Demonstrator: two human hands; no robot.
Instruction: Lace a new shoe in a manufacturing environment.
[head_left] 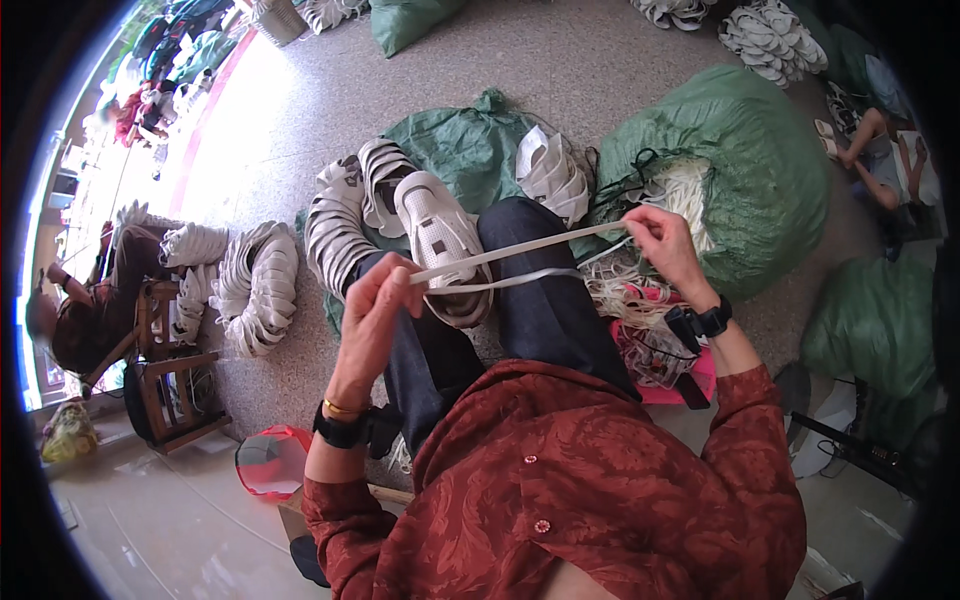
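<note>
A white flat shoelace (520, 247) is stretched between my two hands above my knees. Its one end is pinched by my left hand (378, 300), with closed fingers. My right hand (663, 250) pinches the lace farther out on the right, fingers also closed. A second strand of lace hangs slack just below the taut one. Under the lace, a white shoe upper (440, 222) with a perforated toe rests against my left leg, its opening toward me. Curved stacks of white shoe uppers (337, 220) lie just beyond it on the left.
A big green sack (755, 180) spilling white laces stands at the right. Beside my right leg sits a pink container (690, 375) with laces. More stacked uppers (257, 285) lie at the left, near a wooden chair (165, 370). Other people sit at the far left and right.
</note>
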